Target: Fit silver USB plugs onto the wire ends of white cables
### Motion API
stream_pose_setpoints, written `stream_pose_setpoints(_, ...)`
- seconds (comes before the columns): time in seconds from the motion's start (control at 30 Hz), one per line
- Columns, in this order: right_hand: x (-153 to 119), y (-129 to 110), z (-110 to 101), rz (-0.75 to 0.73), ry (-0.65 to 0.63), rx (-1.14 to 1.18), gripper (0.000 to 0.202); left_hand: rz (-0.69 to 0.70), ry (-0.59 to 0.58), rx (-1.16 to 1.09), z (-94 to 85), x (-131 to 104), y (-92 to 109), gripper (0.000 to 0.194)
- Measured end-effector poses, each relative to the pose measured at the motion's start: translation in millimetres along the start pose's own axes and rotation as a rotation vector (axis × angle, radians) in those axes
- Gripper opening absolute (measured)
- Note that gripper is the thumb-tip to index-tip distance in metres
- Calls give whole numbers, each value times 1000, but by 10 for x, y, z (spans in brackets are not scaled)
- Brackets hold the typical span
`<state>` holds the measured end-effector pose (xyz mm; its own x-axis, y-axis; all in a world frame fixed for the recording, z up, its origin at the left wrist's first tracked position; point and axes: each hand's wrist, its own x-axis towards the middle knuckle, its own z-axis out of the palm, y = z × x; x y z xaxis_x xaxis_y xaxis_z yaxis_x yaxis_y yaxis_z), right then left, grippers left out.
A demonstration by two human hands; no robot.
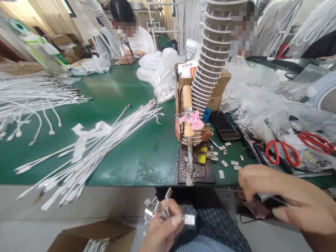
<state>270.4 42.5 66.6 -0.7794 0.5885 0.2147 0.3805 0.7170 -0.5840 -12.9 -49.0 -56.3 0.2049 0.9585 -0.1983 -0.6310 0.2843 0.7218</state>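
Observation:
My left hand (pixel 164 227) is closed around several small metal-ended connectors (pixel 189 219) just below the table's front edge, their silvery ends poking out between the fingers. At the right, my right hand (pixel 283 201) is blurred, its fingers curled; a thin line shows by the thumb, but what it holds cannot be made out. Between the hands, a soldering iron (pixel 190 156) with a wooden handle and a pink ribbon (pixel 194 120) points tip-down over a dark pad littered with solder crumbs. A yellow sponge (pixel 202 155) lies beside it. Small metal connector shells (pixel 221 174) are scattered to its right.
White cables (pixel 101 149) lie in a bundle on the green table (pixel 145 154), with more piled far left. A ribbed extraction hose (pixel 211 50) hangs centrally. Right are a phone (pixel 225 127), red-handled scissors (pixel 282 154) and a fan (pixel 333 91). A carton (pixel 120 236) sits below. Co-workers sit opposite.

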Motion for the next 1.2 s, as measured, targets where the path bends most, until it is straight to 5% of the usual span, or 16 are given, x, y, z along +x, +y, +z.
stream_pose_setpoints(0.1,-17,-131,194,-12,-270,293,56,22,86,121,57,43,4,37)
stream_pose_setpoints(0.4,-111,27,824,-60,-509,415,19,72,94,461,214,105,72,37)
stream_pose_setpoints(0.6,-113,11,748,-35,-254,367,12,71,103,534,276,128,138,29)
stream_pose_setpoints(0.8,2,-104,1025,41,419,359,24,93,106,575,319,176,193,27)
stream_pose_setpoints(0.9,102,-155,1211,116,630,367,21,111,102,587,335,197,217,29)
stream_pose_setpoints(1.2,257,-150,1314,69,699,286,22,181,71,609,340,276,278,22)
